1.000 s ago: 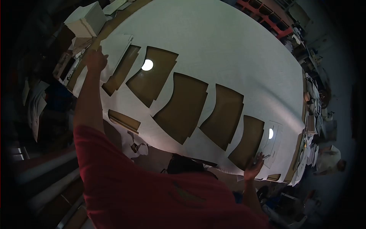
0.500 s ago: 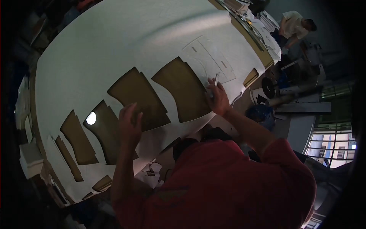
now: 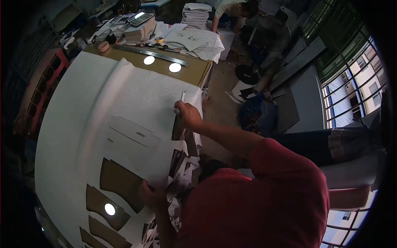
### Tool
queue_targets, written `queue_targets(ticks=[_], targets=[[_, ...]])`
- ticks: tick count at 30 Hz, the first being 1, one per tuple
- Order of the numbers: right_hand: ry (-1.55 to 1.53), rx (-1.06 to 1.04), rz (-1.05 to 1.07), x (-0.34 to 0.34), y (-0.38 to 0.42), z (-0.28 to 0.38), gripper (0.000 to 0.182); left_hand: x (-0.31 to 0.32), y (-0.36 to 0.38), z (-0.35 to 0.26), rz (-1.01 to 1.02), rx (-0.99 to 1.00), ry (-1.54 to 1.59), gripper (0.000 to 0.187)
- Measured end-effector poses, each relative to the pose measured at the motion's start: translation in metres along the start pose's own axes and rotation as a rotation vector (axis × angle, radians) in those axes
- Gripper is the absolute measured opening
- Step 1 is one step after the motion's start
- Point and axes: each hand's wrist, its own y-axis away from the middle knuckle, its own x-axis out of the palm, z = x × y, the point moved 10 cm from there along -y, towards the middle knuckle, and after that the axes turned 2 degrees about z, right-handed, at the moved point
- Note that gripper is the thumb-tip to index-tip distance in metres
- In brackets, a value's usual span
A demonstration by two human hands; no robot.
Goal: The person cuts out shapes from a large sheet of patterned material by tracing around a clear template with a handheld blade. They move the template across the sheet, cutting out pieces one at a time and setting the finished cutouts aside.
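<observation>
My right hand is closed around a slim silver knife-like tool, its pale end standing up above the fist. It is over the right edge of the white sheet, beside a brown opening in that sheet. My left hand is low over the sheet with fingers apart, in shadow. Its fingertips are at the lower corner of a clear pattern template, next to a curved brown cut-out shape. More such brown shapes lie in a row toward the lower left.
A long metal ruler lies along the brown board at the table's far end. Behind it are papers, a calculator and a tape roll. White scraps hang along the near edge. Another person bends over at the back.
The view has swung right toward the table's far end. My right hand, with the tool, has moved past the template to the sheet's edge; my left has shifted to the template's corner.
</observation>
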Motion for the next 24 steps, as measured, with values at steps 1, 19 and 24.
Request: queue_targets(ticks=[1, 19, 24], targets=[[0.066, 0.008, -0.024, -0.011, -0.018, -0.021, 0.030, 0.000, -0.001, 0.002, -0.055, -0.082, -0.089, 0.054], [0.219, -0.142, 0.228, 0.007, -0.135, -0.109, 0.044, -0.009, -0.005, 0.027, -0.016, -0.565, -0.188, 0.043], [0.212, -0.222, 0.229, -0.008, -0.105, -0.109, 0.031, -0.011, 0.007, 0.032, 0.042, -0.618, -0.128, 0.039]])
